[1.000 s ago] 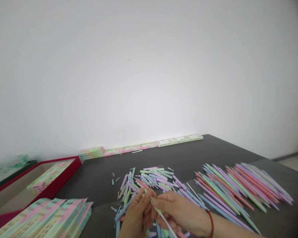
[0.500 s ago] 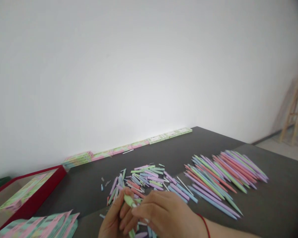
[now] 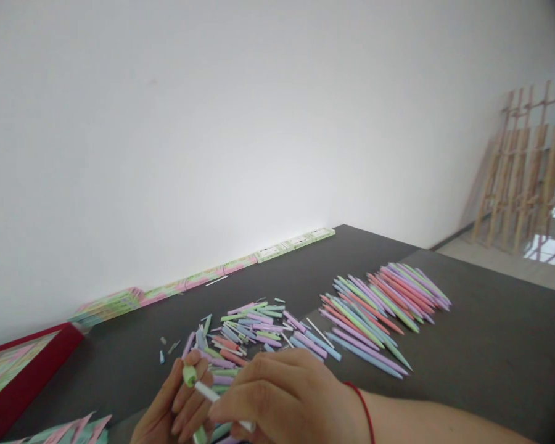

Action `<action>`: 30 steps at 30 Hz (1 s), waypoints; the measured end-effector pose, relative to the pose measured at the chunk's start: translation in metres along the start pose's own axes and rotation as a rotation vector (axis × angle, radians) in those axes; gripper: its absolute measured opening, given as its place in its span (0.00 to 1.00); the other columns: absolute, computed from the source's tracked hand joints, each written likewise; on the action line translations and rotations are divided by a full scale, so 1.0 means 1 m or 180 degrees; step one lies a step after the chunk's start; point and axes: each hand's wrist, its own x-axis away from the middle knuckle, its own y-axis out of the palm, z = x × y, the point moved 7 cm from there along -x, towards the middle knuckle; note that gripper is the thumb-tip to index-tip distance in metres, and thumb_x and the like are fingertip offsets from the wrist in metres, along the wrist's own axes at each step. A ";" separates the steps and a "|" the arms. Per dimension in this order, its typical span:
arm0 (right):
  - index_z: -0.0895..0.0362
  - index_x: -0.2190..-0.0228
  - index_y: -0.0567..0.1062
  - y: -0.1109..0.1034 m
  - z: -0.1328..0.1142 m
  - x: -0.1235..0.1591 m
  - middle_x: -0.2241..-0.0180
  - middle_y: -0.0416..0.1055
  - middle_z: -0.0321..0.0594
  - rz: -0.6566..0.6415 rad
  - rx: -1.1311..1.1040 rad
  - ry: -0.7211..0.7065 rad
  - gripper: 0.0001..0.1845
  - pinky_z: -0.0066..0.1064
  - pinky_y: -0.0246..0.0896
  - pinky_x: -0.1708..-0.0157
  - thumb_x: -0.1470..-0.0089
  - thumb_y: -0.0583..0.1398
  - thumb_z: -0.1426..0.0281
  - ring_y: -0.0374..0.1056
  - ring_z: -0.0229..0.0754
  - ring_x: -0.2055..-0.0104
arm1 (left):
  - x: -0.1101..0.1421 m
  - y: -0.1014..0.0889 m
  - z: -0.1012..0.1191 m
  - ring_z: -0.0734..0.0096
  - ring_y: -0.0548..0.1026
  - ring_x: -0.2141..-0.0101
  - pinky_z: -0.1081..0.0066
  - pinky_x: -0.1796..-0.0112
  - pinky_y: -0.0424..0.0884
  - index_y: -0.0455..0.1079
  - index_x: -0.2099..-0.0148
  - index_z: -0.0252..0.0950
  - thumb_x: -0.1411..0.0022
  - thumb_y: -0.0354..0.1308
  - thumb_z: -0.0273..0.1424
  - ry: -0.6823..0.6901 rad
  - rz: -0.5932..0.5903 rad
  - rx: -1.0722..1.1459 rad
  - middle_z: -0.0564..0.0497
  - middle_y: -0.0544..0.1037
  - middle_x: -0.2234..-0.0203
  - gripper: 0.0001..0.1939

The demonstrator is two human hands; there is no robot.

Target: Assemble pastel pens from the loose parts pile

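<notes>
My left hand point(image 3: 161, 410) is closed around a light green pen barrel point(image 3: 189, 374), its open end toward my right hand. A second green piece point(image 3: 200, 435) shows below the left fingers. Between thumb and fingers, my right hand point(image 3: 291, 394) pinches a thin white pen refill point(image 3: 206, 391). The refill's tip points at the barrel's opening; I cannot tell whether it is slightly inside. Behind and beneath both hands lies a loose heap of pastel pen parts point(image 3: 268, 337) with several white refills among them.
Rows of full-length pastel pens point(image 3: 400, 290) lie right of the heap on the dark table point(image 3: 481, 345). Flat pink-and-green boxes point(image 3: 203, 276) line the wall. A red-edged box point(image 3: 41, 376) and printed packets point(image 3: 74, 431) are at left. Wooden easels point(image 3: 522, 179) lean at far right.
The view has turned right, so everything sits further left and more easels show. A longer stretch of the white refill is now visible between my right hand and the green barrel.
</notes>
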 end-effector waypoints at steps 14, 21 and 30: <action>0.58 0.60 0.67 0.025 0.000 0.002 0.67 0.73 0.36 -0.0684 0.0514 -0.0153 0.12 0.22 0.61 0.59 0.35 0.45 0.70 0.66 0.32 0.59 | -0.003 -0.008 -0.004 0.85 0.55 0.90 0.85 0.90 0.54 0.66 0.67 0.35 0.35 0.48 0.28 -0.0042 0.0220 -0.0175 0.63 0.56 0.88 0.08; 0.58 0.59 0.68 0.032 -0.006 0.006 0.63 0.71 0.36 -0.0824 0.0650 -0.0243 0.14 0.24 0.62 0.60 0.35 0.44 0.72 0.65 0.32 0.58 | 0.003 -0.012 -0.001 0.83 0.53 0.90 0.84 0.90 0.55 0.67 0.67 0.37 0.40 0.54 0.28 0.0115 0.0798 -0.0490 0.64 0.57 0.88 0.03; 0.60 0.63 0.68 0.030 -0.002 0.004 0.68 0.72 0.35 -0.0572 0.0688 -0.0267 0.13 0.27 0.62 0.67 0.36 0.45 0.73 0.66 0.34 0.65 | 0.000 -0.018 -0.009 0.84 0.51 0.91 0.85 0.90 0.50 0.69 0.68 0.36 0.36 0.48 0.29 -0.0102 0.0841 -0.0230 0.63 0.54 0.89 0.11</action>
